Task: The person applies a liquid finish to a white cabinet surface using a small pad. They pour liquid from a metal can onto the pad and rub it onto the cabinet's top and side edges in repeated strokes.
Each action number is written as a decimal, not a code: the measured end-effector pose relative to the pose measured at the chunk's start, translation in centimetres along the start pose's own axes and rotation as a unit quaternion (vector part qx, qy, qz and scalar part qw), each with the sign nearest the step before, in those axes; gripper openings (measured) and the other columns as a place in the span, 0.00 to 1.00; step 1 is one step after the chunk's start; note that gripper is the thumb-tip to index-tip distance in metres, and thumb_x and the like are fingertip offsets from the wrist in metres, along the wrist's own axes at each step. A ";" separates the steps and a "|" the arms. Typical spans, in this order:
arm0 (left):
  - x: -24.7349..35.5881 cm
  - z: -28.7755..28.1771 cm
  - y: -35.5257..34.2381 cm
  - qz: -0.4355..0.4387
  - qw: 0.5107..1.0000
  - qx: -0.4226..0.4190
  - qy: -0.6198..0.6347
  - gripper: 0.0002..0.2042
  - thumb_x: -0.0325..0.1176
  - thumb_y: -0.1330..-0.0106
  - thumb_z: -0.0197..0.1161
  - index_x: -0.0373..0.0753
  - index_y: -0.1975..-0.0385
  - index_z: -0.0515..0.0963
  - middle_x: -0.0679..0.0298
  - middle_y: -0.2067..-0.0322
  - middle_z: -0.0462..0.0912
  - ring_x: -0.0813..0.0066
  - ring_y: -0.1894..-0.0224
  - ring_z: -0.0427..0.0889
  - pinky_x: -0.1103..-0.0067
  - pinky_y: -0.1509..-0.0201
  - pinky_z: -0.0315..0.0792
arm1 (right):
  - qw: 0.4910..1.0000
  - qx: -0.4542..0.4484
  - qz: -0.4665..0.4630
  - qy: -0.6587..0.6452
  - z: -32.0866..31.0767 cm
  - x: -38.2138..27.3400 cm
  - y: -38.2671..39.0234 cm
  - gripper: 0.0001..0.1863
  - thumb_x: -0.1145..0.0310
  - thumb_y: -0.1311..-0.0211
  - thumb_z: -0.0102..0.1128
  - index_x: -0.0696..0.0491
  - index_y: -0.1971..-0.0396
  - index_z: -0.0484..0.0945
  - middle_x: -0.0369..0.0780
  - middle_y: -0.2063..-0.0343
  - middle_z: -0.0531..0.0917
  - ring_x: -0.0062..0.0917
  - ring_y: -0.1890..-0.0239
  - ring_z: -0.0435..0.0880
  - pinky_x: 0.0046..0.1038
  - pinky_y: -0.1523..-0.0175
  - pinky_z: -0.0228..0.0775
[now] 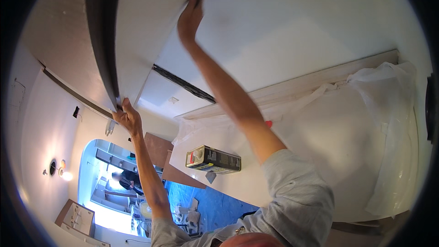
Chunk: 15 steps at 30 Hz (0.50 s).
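Observation:
Both my arms are raised at a large white panel (146, 23) with a dark strip (103, 27) along one side. At the panel's lower corner, beside the dark strip, my left hand (129, 119) is closed round the edge, thumb up. Higher and farther right, my right hand (190, 20) is closed at the panel's other edge. Its fingertips are in shadow next to something dark and show poorly. Between my forearms, a rectangular dark metal can (222, 161) rests on a pale surface (320, 151), a small grey triangular piece (210, 177) beside it.
Clear plastic sheeting (388, 155) hangs over the pale surface's right side. A black slotted strip (183, 82) runs behind my right forearm. Blue covering (224, 208) lies on the floor. Through an arched opening, another person (129, 180) is in a bright room. A lit wall lamp (66, 175) is at left.

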<state>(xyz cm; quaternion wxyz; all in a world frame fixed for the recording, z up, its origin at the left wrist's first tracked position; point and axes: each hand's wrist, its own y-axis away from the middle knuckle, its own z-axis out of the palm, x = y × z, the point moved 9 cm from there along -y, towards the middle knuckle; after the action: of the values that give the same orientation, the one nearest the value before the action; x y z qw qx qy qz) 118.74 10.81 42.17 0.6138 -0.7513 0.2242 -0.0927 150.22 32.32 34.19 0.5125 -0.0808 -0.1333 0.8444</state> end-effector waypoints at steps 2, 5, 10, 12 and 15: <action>0.3 -0.3 -0.2 0.006 1.000 0.013 0.025 0.16 0.42 0.26 0.64 0.31 0.64 0.79 0.66 0.72 0.79 0.78 0.69 0.74 0.77 0.66 0.66 | 0.962 -0.127 0.216 0.109 0.9 4.7 6.1 0.26 0.65 0.18 0.37 0.63 0.28 0.62 0.52 0.26 0.64 0.41 0.22 0.57 0.33 0.20 0.46; 1.0 0.0 -0.5 0.032 0.998 -0.006 0.055 0.16 0.41 0.26 0.64 0.32 0.66 0.78 0.67 0.74 0.79 0.78 0.71 0.73 0.78 0.67 0.66 | 0.987 -0.050 0.144 0.049 -1.5 4.9 6.5 0.26 0.65 0.17 0.36 0.62 0.28 0.64 0.52 0.28 0.67 0.45 0.25 0.64 0.36 0.21 0.51; 0.8 0.0 -0.7 0.038 0.998 -0.045 0.018 0.12 0.39 0.26 0.64 0.35 0.61 0.76 0.65 0.70 0.76 0.77 0.67 0.72 0.77 0.62 0.67 | 0.996 0.087 0.025 0.020 -0.3 -0.4 5.8 0.24 0.67 0.18 0.41 0.62 0.30 0.66 0.49 0.32 0.73 0.39 0.29 0.70 0.36 0.24 0.57; 0.4 0.3 -0.8 0.018 0.997 -0.071 0.023 0.12 0.39 0.26 0.65 0.36 0.57 0.76 0.66 0.66 0.76 0.75 0.62 0.73 0.77 0.56 0.69 | 0.998 0.040 0.034 0.044 1.5 -2.9 9.7 0.24 0.69 0.19 0.42 0.62 0.30 0.66 0.49 0.32 0.73 0.40 0.28 0.69 0.36 0.24 0.56; 0.4 0.3 -1.0 0.009 0.995 -0.066 0.078 0.13 0.40 0.26 0.65 0.36 0.56 0.76 0.66 0.64 0.77 0.74 0.61 0.74 0.77 0.52 0.69 | 0.979 -0.079 0.159 0.102 1.2 -2.6 13.9 0.23 0.73 0.20 0.41 0.61 0.29 0.65 0.51 0.31 0.72 0.42 0.29 0.71 0.36 0.26 0.59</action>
<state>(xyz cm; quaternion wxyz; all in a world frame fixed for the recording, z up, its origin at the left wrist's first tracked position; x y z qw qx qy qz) 119.45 11.06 43.00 0.5441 -0.7786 0.2838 -0.1308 139.36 23.69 31.08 0.3747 -0.2267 -0.1317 0.8893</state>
